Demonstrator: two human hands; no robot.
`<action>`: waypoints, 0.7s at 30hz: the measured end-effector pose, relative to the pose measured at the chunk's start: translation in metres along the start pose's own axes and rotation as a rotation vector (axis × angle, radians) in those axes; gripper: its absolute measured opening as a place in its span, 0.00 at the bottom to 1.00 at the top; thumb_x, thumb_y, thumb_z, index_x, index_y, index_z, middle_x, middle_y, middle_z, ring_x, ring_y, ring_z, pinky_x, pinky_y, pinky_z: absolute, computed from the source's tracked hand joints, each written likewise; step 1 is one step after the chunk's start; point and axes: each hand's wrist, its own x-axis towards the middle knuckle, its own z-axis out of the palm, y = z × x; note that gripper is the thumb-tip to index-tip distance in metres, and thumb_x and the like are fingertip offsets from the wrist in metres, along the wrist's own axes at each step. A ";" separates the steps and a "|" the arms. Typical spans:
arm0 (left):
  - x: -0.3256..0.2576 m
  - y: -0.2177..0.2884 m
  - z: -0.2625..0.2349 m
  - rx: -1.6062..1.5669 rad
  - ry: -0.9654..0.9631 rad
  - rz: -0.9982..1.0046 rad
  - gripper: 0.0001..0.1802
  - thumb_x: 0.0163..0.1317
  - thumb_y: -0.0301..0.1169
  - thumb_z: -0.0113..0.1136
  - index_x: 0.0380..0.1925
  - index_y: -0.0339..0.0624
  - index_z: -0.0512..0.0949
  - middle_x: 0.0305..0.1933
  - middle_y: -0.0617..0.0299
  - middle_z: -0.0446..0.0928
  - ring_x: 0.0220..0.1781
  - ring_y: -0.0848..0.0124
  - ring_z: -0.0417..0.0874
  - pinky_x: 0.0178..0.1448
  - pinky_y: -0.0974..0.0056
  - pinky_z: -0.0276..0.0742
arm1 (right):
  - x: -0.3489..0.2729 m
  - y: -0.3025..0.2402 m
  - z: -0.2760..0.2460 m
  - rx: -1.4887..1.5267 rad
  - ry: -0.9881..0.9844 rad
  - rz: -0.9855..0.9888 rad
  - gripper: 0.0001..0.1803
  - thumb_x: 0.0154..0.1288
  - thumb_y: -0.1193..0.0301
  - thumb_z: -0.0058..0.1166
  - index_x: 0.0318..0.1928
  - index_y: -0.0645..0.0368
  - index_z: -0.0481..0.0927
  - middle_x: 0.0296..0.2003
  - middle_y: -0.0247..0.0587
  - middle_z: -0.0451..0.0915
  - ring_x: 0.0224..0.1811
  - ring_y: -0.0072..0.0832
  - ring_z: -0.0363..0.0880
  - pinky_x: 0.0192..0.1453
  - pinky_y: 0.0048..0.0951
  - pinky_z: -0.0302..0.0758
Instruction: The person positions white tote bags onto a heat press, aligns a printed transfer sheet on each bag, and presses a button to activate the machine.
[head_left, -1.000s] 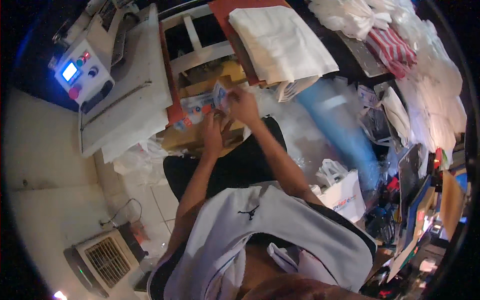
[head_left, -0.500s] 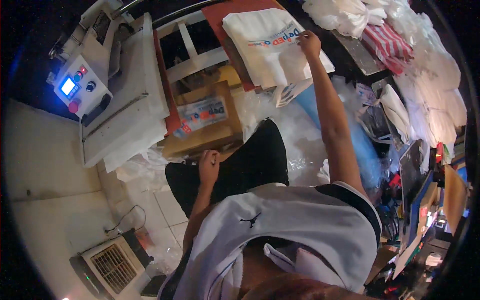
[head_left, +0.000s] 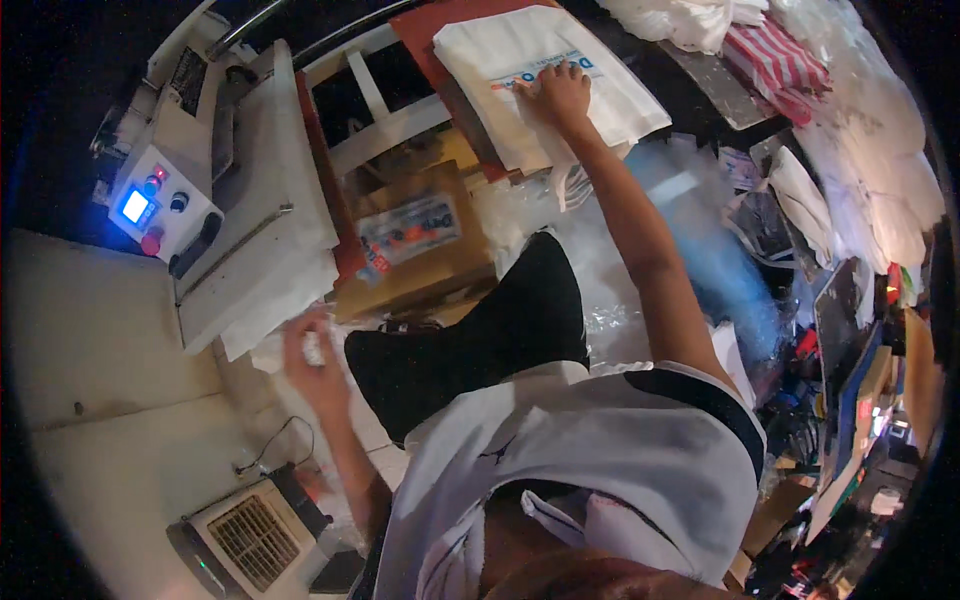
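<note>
Pale wall point(head_left: 110, 330) at left, seam point(head_left: 130, 413) running across it, small dark spot point(head_left: 79, 408) above seam. Light tiled floor point(head_left: 370, 420), partly visible. Boxy unit point(head_left: 255, 540) with slatted grille near wall; thin dark cable point(head_left: 310, 432) curling beside it. Dim room, bright patches lower right.

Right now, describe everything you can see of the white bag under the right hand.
The white bag looks like thin fabric, lightly creased, with blue and orange print. It lies flat over a reddish pad; a pale strap hangs below its near edge. The right hand rests on it, partly covering the print.
</note>
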 end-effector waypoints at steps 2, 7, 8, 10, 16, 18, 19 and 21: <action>0.035 -0.004 -0.034 0.081 0.067 -0.016 0.07 0.68 0.25 0.56 0.43 0.35 0.78 0.45 0.54 0.81 0.48 0.62 0.81 0.59 0.61 0.74 | -0.002 -0.001 -0.007 0.005 -0.023 0.002 0.46 0.60 0.32 0.50 0.55 0.65 0.80 0.62 0.58 0.73 0.65 0.53 0.68 0.64 0.54 0.66; 0.115 -0.056 -0.078 0.564 0.192 0.281 0.15 0.69 0.30 0.59 0.53 0.37 0.78 0.56 0.48 0.77 0.60 0.53 0.76 0.64 0.52 0.72 | 0.001 -0.003 -0.017 0.047 -0.059 -0.001 0.46 0.59 0.31 0.50 0.52 0.65 0.82 0.60 0.57 0.74 0.63 0.53 0.70 0.63 0.53 0.66; 0.129 -0.073 -0.084 0.596 0.165 0.342 0.16 0.69 0.31 0.59 0.54 0.38 0.78 0.58 0.47 0.76 0.62 0.52 0.76 0.64 0.51 0.72 | 0.003 -0.002 -0.014 0.042 -0.034 -0.009 0.45 0.58 0.30 0.49 0.50 0.63 0.83 0.61 0.58 0.74 0.64 0.53 0.69 0.63 0.53 0.66; 0.146 -0.089 -0.084 0.634 0.117 0.397 0.17 0.69 0.32 0.60 0.55 0.39 0.78 0.59 0.47 0.76 0.63 0.52 0.75 0.65 0.51 0.71 | 0.005 0.007 -0.009 0.041 -0.021 0.003 0.45 0.59 0.30 0.49 0.51 0.61 0.83 0.61 0.58 0.73 0.65 0.53 0.69 0.63 0.54 0.66; 0.183 -0.107 -0.095 0.501 -0.056 0.276 0.16 0.68 0.34 0.60 0.52 0.37 0.80 0.52 0.49 0.80 0.58 0.53 0.78 0.61 0.54 0.72 | 0.009 0.014 -0.004 0.064 0.186 -0.011 0.42 0.57 0.30 0.52 0.49 0.59 0.84 0.56 0.58 0.77 0.60 0.55 0.74 0.62 0.55 0.69; 0.192 -0.120 -0.092 0.312 -0.123 0.055 0.16 0.67 0.35 0.61 0.50 0.37 0.81 0.48 0.49 0.82 0.54 0.52 0.81 0.59 0.55 0.73 | 0.014 0.018 -0.013 0.068 0.334 -0.069 0.44 0.59 0.30 0.50 0.48 0.62 0.84 0.57 0.62 0.77 0.57 0.57 0.76 0.59 0.57 0.71; 0.186 -0.126 -0.092 0.273 -0.128 0.100 0.15 0.67 0.36 0.61 0.48 0.37 0.81 0.47 0.49 0.82 0.51 0.52 0.81 0.57 0.56 0.74 | 0.010 0.008 -0.035 0.225 0.154 -0.104 0.42 0.59 0.33 0.54 0.47 0.64 0.83 0.52 0.61 0.80 0.53 0.55 0.78 0.56 0.53 0.74; 0.199 -0.133 -0.095 0.314 -0.116 0.219 0.15 0.66 0.37 0.62 0.47 0.39 0.82 0.47 0.50 0.83 0.50 0.55 0.83 0.56 0.57 0.75 | 0.011 0.014 -0.057 0.362 0.455 -0.163 0.36 0.62 0.39 0.58 0.41 0.66 0.84 0.45 0.59 0.82 0.46 0.54 0.80 0.56 0.47 0.75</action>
